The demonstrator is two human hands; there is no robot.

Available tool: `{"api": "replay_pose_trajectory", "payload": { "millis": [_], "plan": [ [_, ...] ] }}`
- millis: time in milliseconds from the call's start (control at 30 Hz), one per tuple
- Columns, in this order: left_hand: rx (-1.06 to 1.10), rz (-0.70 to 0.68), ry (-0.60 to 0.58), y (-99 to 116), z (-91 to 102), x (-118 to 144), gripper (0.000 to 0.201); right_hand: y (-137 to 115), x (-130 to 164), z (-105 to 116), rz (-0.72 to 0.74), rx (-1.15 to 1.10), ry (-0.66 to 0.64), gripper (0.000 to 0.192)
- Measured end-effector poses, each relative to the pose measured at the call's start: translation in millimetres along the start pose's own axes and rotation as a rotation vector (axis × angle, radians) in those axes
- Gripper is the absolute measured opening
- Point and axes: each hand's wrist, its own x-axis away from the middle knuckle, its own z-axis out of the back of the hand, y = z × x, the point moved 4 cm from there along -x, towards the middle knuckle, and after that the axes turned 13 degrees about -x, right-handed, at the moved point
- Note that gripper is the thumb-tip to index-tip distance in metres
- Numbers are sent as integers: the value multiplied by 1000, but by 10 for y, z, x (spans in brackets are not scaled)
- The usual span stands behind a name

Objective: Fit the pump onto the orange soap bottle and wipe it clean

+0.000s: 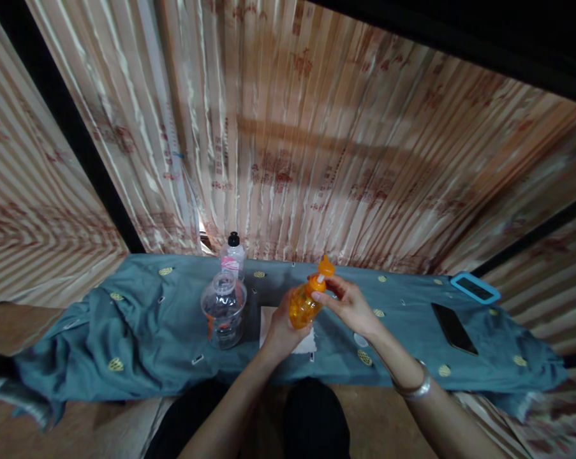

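My left hand [279, 330] grips the body of a small orange bottle [303, 306], holding it tilted above the table. My right hand [347, 303] pinches the bottle's neck just under its orange flip cap [326, 266], which stands open on a short white stem. Beneath the bottle a white paper sheet [305, 345] lies on the teal cloth [139, 319]. Left of my hands stands a large clear plastic bottle [223, 310], with a smaller black-capped bottle with a pink label [233, 255] behind it.
A black phone [454, 328] lies flat on the cloth at the right, and a blue-cased device [474, 287] rests near the far right corner. Striped patterned curtains [316, 140] hang behind the table. A small white disc [360, 340] lies by my right wrist.
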Motion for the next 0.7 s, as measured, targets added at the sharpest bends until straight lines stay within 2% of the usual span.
{"api": "replay_pose_trajectory", "payload": {
  "millis": [233, 533, 700],
  "plan": [
    [0, -2, -2, -5, -8, 1, 61, -9, 19, -31, 2, -55, 25, 32],
    [-2, -7, 0, -12, -3, 3, 61, 102, 58, -30, 19, 16, 33, 28],
    [1, 11, -14, -8, -22, 6, 63, 195, 129, -77, 39, 50, 127, 32]
  ]
}}
